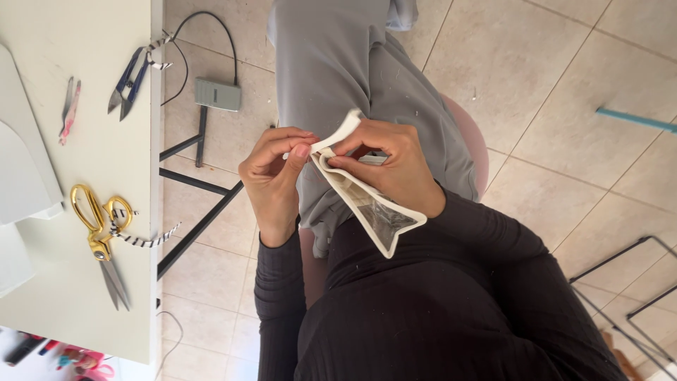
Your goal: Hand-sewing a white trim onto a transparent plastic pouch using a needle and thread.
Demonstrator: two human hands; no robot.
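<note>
You hold a small clear pouch (374,212) with a cream fabric border in front of your lap, above your grey trousers (338,63) and just ahead of your black ribbed top (437,303). The pouch runs slantwise between your hands, its pointed lower corner aimed toward your body and its upper edge raised between your fingertips.

Your right hand (395,169) wraps over the pouch from the far side, thumb and fingers clamped on the cream border near the top, so that grip is closed on the pouch. Your left hand (275,176) meets it at the same upper edge, thumb and forefinger pressed together on the border's tip; that grip too is pinched onto the pouch. The two hands are nearly touching at that spot.

Beyond your left arm stands the white counter (92,282). On it lie gold-handled scissors (102,240) with a striped ribbon (141,240) tied through the handles, and farther along small blue thread snips (128,83) and a thin pink tool (68,109). On the tiled floor (564,106) below rests a grey foot pedal (217,94) with its black cable (204,28), beside the counter's dark frame legs (197,212).
</note>
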